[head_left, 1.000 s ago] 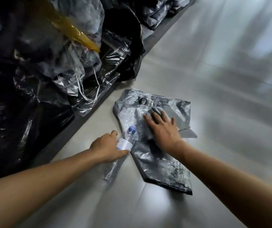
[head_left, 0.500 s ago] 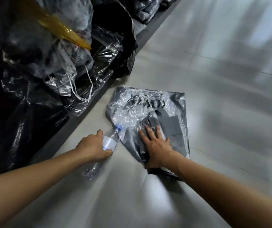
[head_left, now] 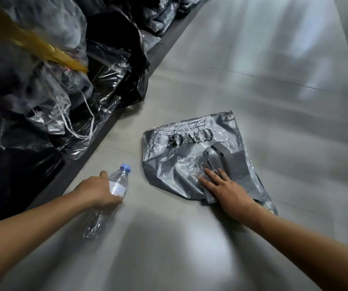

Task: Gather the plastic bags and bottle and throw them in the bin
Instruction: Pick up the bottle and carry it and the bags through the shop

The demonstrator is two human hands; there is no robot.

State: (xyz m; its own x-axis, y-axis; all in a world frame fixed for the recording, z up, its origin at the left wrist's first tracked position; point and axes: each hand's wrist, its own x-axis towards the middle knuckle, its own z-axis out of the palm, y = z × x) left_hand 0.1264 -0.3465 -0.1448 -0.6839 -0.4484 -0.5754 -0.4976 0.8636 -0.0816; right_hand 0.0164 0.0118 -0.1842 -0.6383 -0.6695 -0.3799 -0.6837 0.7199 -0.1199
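Clearly gathering is underway: left hand [head_left: 97,191] fingers clasp the bottle [head_left: 114,186] lower left, right hand [head_left: 224,189] fingers lie flat, ungripped, on the plastic bag [head_left: 181,156] at centre, to be bunched next.

Two bare forearms, no sleeves, left hand [head_left: 97,191] and right hand [head_left: 228,191] ungloved, no jewellery visible

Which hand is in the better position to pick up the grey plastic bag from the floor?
The right hand. It already lies flat on the near edge of the grey plastic bag, so it probably only needs to close. The left hand is occupied, wrapped around the bottle, apart from the bag.
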